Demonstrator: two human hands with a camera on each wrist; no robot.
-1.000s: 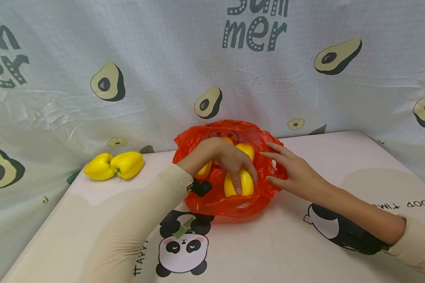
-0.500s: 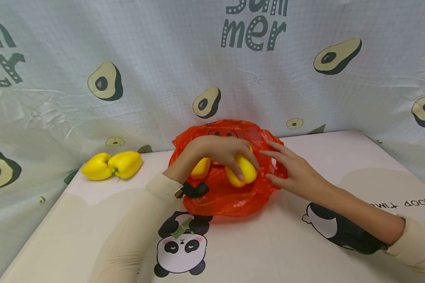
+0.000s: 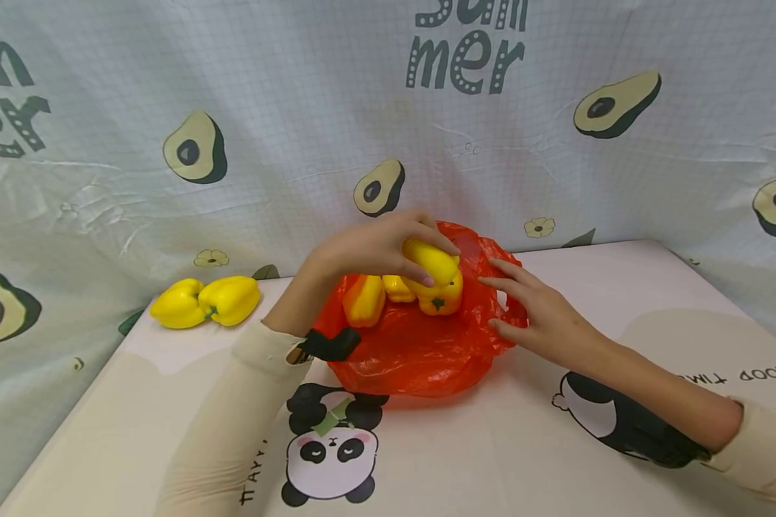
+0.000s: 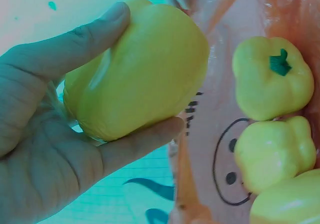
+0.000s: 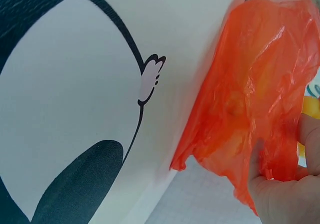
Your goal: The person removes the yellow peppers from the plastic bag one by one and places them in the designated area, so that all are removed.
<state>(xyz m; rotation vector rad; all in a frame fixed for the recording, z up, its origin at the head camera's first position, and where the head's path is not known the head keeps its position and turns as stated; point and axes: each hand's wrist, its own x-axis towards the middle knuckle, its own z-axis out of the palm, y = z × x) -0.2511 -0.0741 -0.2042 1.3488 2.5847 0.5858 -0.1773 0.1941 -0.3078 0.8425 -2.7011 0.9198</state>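
Observation:
My left hand [image 3: 378, 248] grips a yellow bell pepper [image 3: 432, 264] just above a red plastic bag [image 3: 414, 366]. In the left wrist view, thumb and fingers lie on opposite sides of this pepper [image 4: 145, 73]. Inside the bag sit more yellow peppers, one [image 3: 441, 298] showing its green stem and another [image 3: 365, 301] lying to the left. My right hand [image 3: 546, 319] touches the bag's right side with its fingers spread. The right wrist view has the bag's thin plastic [image 5: 260, 88] against the thumb and fingers, partly covering them.
Two yellow peppers [image 3: 231, 300] lie together at the table's back left. A white cloth [image 3: 297, 108] printed with avocados hangs behind the table [image 3: 491, 459]. Panda drawings [image 3: 333, 459] decorate the table cover.
My left hand has lifted the pepper up out of the bag, moving up and slightly left. Peppers beneath it have come into view. The right hand has stayed at the bag's side.

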